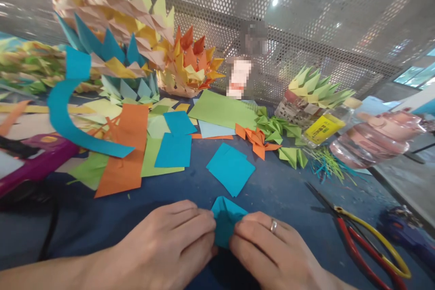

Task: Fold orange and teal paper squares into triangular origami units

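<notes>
A small piece of blue paper (224, 224), with a crease or fold near its top, is at the bottom centre between my hands. The closed fingers of my left hand (181, 238) grip its left edge. On its right edge, my right hand (268, 244), with a ring on one finger, pinches the paper; both thumbs are mostly hidden. Just beyond lie overlapping blue squares (233, 170) on the dark blue table (278, 195). Two more blue pieces (173, 150) rest on green paper to the left of them.
Scissors (356, 231) lie at right, near a dark blue tool (404, 226). A magenta glue gun (41, 158) is at left beside a curled blue strip (64, 108) and orange paper (125, 154). Folded-paper models (115, 22), bottles (377, 140) and an orange paper piece (256, 140) stand or lie farther back.
</notes>
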A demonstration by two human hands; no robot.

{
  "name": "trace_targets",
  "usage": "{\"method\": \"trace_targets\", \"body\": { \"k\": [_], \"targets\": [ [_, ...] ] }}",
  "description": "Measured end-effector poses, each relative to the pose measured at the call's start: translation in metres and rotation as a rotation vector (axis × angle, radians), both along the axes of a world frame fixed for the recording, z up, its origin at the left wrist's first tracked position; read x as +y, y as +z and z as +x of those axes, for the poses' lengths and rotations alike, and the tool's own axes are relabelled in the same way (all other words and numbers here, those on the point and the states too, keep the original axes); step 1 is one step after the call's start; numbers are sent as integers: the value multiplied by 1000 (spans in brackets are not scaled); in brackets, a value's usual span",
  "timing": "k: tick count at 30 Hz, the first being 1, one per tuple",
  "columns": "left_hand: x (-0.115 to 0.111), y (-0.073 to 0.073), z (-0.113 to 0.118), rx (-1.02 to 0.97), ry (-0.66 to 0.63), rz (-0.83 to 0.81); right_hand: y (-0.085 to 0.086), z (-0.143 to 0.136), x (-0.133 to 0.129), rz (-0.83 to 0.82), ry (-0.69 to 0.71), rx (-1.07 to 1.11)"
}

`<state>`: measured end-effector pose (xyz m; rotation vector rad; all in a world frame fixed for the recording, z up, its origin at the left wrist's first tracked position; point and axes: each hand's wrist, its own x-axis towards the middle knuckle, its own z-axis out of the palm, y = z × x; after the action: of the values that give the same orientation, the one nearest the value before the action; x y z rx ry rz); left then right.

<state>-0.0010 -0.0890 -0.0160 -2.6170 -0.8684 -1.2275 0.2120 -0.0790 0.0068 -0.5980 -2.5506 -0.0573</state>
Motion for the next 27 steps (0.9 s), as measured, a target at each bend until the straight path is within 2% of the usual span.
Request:
{"method": "trace_targets", "body": {
  "k": [3, 6, 10, 14, 19, 25, 27],
  "targets": [
    [-1, -3, -1, 19, 24, 24, -5, 2, 4, 62, 62, 89],
    [-1, -3, 0, 13, 33, -4, -8, 3, 5, -5, 32, 28],
    [-3, 1, 2, -19, 52, -75, -7, 2, 5, 28, 60, 45],
    [-7, 2, -1, -43, 39, -87, -7, 2, 4, -106, 40, 29],
    [-5, 2, -7, -11, -28, -63, -6, 0, 2, -313, -51, 130],
    [2, 4, -17, 137, -74, -31, -4, 1, 3, -356, -49, 145],
    [2, 3, -19, 100, -57, -49, -5, 2, 4, -364, -45, 142]
  ]
}}
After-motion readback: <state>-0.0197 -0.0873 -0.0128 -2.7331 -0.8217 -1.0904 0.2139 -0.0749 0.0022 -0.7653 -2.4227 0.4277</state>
